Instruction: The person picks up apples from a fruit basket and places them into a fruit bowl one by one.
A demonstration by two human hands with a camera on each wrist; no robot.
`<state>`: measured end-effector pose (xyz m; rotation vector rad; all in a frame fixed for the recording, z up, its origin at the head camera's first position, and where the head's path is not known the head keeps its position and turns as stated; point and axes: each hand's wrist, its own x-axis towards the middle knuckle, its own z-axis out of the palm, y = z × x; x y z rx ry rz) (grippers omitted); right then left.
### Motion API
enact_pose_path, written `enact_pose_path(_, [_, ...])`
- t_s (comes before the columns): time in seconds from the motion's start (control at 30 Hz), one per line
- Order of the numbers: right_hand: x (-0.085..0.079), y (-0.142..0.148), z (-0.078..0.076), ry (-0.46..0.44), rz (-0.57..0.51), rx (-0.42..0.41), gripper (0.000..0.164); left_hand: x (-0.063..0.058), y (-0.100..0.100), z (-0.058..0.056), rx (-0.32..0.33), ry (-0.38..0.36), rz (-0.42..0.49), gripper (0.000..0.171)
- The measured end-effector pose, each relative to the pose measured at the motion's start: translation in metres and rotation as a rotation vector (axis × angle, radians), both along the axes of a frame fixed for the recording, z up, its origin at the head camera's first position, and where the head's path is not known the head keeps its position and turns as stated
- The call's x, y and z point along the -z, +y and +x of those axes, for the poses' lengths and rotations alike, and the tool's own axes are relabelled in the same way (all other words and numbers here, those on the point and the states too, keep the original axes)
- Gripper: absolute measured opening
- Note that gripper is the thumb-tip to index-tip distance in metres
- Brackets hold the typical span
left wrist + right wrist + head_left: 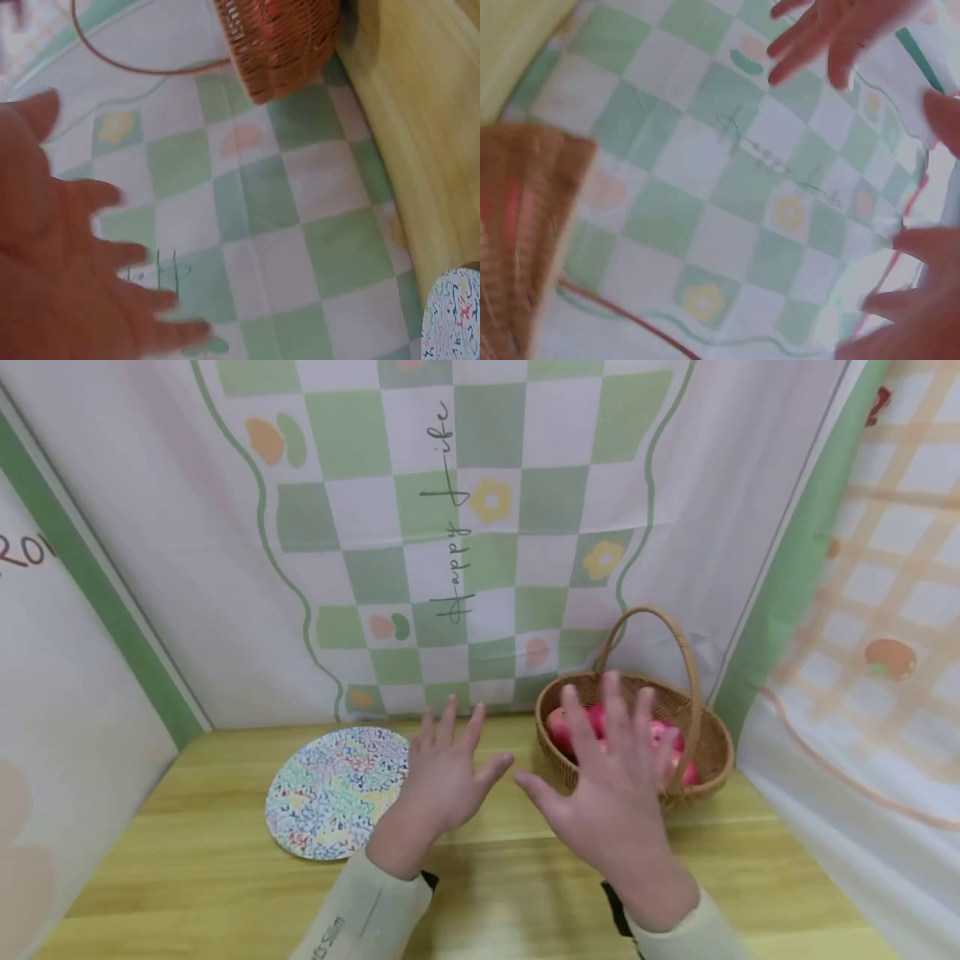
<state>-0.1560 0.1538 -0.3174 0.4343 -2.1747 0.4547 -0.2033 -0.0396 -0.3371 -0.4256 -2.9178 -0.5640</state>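
Note:
Both hands are raised above the table with fingers spread, and neither holds anything. My left hand (442, 781) hovers by the right edge of a round mat (330, 793) covered in multicoloured squiggles, hiding part of it. In front of the wicker basket (558, 760) is my right hand (615, 802), which covers part of its contents. Several red and pink round fruits (558, 727), perhaps apples or peaches, lie inside that basket. Its tall arched handle (686, 652) stands upright. In the left wrist view the left hand (60, 247) shows spread fingers; the right hand (922, 292) appears blurred in its own view.
A wooden table (502, 902) carries the mat at left and the basket at back right. Behind it hangs a green-and-white checked cloth (420, 510) with lettering. Fabric side walls (885, 693) enclose the table on both sides.

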Motion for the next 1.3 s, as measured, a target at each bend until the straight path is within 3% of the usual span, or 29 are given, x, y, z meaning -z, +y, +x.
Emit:
enact_pose_path(0.07, [-0.009,0.009,0.002,0.255,-0.066,-0.071,0.094,-0.001,0.005,-0.004,0.099,0.047,0.036,0.083])
enact_pose_path(0.13, [-0.018,0.021,0.002,0.421,-0.141,-0.097,0.094,-0.002,0.010,-0.007,0.176,0.093,0.068,0.083])
enact_pose_path(0.17, [-0.022,0.029,0.001,0.458,-0.169,-0.095,0.096,-0.003,0.012,-0.008,0.207,0.110,0.087,0.084])
enact_pose_path(0.27, [-0.027,0.060,-0.002,0.448,-0.206,-0.028,0.101,-0.004,0.022,-0.011,0.279,0.132,0.155,0.089])
enact_pose_path(0.33, [-0.023,0.083,-0.003,0.347,-0.212,0.044,0.110,-0.005,0.029,-0.013,0.313,0.131,0.198,0.093])
enact_pose_path(0.4, [-0.015,0.105,-0.003,0.188,-0.238,0.109,0.120,-0.004,0.036,-0.014,0.340,0.130,0.226,0.098])
enact_pose_path(0.57, [0.006,0.145,-0.010,-0.310,-0.266,0.250,0.136,0.001,0.053,-0.018,0.381,0.113,0.261,0.102])
enact_pose_path(0.7, [0.028,0.161,-0.021,-0.587,-0.162,0.234,0.129,0.007,0.063,-0.020,0.391,0.084,0.268,0.101])
enact_pose_path(0.93, [0.054,0.164,-0.037,-0.814,-0.203,0.077,0.101,0.019,0.077,-0.021,0.376,0.026,0.263,0.098])
enact_pose_path(1.07, [0.058,0.159,-0.041,-0.900,-0.184,0.099,0.100,0.023,0.080,-0.022,0.377,0.021,0.265,0.097])
enact_pose_path(1.3, [0.057,0.153,-0.041,-0.968,-0.234,0.145,0.106,0.026,0.082,-0.025,0.372,0.026,0.243,0.096])
